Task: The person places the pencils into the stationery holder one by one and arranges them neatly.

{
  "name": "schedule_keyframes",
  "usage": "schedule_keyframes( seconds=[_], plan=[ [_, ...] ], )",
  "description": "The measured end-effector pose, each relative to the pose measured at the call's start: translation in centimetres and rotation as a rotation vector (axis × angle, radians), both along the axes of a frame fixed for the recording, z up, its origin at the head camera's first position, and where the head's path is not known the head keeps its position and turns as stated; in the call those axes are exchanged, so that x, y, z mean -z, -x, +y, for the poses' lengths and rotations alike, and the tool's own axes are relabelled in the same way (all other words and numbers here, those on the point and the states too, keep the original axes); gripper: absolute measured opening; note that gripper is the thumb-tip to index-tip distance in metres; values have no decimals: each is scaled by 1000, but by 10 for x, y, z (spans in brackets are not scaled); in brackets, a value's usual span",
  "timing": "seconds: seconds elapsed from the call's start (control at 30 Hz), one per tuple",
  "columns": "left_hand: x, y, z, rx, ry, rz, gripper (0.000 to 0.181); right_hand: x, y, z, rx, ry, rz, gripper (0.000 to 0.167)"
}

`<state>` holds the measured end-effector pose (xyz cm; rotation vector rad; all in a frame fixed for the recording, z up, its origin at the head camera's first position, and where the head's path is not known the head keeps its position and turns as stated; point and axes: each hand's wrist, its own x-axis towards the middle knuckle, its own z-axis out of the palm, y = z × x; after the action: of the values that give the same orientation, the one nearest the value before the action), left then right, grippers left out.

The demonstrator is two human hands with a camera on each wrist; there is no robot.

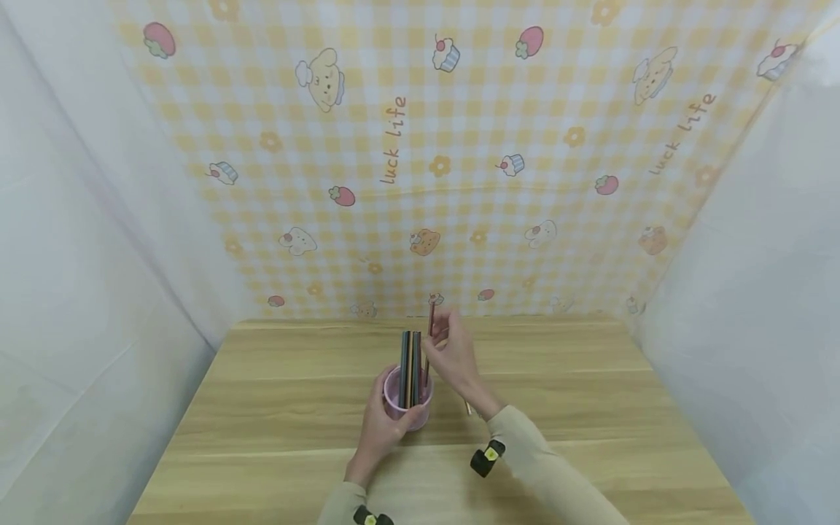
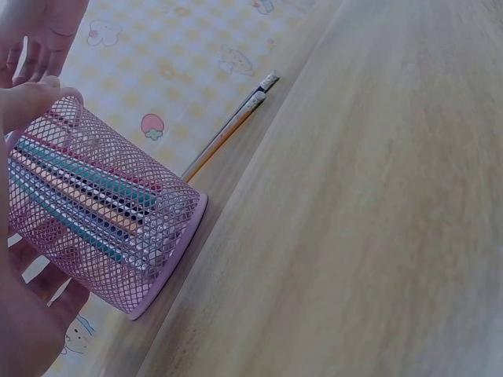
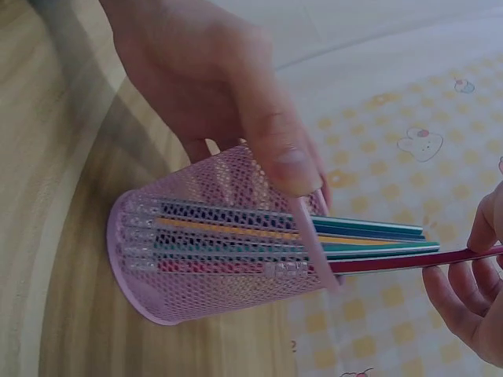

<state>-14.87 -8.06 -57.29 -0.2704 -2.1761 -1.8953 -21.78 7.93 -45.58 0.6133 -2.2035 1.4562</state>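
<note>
A pink mesh cup (image 1: 415,421) stands upright on the wooden table, several pencils (image 1: 410,368) leaning inside it. Around its side and rim curls my left hand (image 1: 380,430), thumb at the rim, as the right wrist view also shows on the cup (image 3: 212,294). My right hand (image 1: 456,354) pinches a red pencil (image 3: 377,262) between thumb and fingers; its eraser end is inside the cup, just below the rim. Seen through the mesh in the left wrist view, the other pencils (image 2: 86,192) rest with their eraser ends near the cup's base.
Two more pencils (image 2: 228,135) lie on the table beside the cup, mostly hidden by my right forearm in the head view, where one end (image 1: 468,408) shows. Behind the wooden table (image 1: 295,408) hangs a yellow checked cloth (image 1: 394,219); pale walls stand at both sides.
</note>
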Motion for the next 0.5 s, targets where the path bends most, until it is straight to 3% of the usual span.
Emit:
schedule_keyframes(
  seconds=[0.33, 0.5],
  plan=[
    [-1, -1, -1, 4, 11, -1, 91, 14, -5, -5, 6, -34, -149, 35],
    [-2, 0, 0, -8, 16, -1, 92, 22, -8, -6, 3, -65, -164, 37]
  ],
)
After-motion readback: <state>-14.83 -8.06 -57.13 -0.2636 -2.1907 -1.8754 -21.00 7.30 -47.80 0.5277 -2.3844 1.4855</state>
